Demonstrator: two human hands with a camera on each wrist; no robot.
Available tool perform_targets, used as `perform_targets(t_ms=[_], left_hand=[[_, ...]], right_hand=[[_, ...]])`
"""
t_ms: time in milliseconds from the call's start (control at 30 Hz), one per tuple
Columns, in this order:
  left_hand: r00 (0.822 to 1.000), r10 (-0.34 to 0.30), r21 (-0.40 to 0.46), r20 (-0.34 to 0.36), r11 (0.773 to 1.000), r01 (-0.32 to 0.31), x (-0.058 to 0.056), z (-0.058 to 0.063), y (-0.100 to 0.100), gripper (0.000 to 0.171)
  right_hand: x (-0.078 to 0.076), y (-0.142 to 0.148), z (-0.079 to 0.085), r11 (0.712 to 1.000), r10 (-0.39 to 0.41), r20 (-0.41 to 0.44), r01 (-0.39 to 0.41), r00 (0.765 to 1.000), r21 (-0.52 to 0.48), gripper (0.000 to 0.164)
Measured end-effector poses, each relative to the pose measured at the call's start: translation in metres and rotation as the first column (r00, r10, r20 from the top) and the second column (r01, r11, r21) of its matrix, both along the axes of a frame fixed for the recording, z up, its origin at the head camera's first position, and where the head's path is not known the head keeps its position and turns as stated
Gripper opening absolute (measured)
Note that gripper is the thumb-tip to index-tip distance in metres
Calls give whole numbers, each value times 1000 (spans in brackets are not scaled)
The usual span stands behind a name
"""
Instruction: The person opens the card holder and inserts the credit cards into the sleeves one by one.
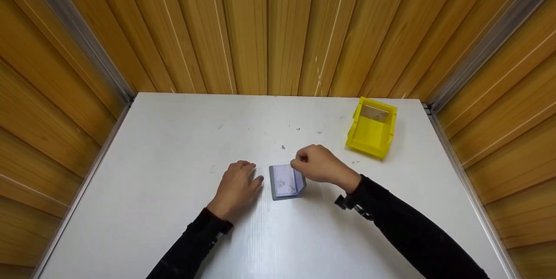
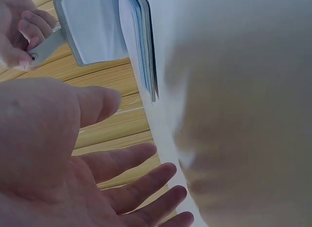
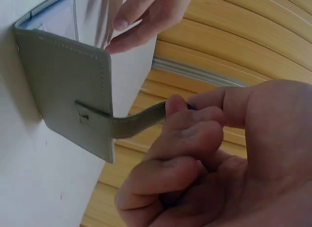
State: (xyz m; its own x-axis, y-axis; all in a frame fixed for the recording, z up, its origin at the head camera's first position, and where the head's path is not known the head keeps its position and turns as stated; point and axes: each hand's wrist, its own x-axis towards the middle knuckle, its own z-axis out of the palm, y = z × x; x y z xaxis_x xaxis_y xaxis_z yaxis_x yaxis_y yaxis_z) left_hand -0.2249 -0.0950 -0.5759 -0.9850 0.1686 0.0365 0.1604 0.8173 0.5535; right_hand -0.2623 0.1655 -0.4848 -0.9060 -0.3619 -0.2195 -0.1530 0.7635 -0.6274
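Note:
A small grey-green card holder (image 1: 285, 182) lies on the white table with its cover partly raised, showing clear sleeves and a pale printed card inside. My right hand (image 1: 320, 164) pinches the end of its strap (image 3: 139, 125) between thumb and curled fingers. In the right wrist view the stitched outer cover (image 3: 68, 83) stands up from the table, the strap stretched out from it. My left hand (image 1: 236, 187) is just left of the holder, fingers loosely extended and holding nothing. The left wrist view shows the stacked sleeves (image 2: 139, 41) edge-on beyond the thumb.
A yellow bin (image 1: 371, 133) stands at the table's back right, with a brownish card-like piece (image 1: 374, 114) against its inner far wall. Wood-look panels (image 1: 286, 31) rise behind and at both sides of the white table (image 1: 182, 135). Small dark marks dot the tabletop.

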Motion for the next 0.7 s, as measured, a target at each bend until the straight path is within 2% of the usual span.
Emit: perform_targets(t_ms=[267,567,700], left_hand=[[995,-35,17,-89,999,37,0,-2,0,18],[991,-53,6,-122,998,54,-4,0,1,16],[991,-65,1,-115,998,65,-5,0,0,21]], right_hand=[[2,-25,-20,990,72,-12,-73,997,-122,32],[3,-49,-43,976,112,-38,-117,993,-186,31],[6,-56,-53,968,144,-33,-147,989,-203,32]])
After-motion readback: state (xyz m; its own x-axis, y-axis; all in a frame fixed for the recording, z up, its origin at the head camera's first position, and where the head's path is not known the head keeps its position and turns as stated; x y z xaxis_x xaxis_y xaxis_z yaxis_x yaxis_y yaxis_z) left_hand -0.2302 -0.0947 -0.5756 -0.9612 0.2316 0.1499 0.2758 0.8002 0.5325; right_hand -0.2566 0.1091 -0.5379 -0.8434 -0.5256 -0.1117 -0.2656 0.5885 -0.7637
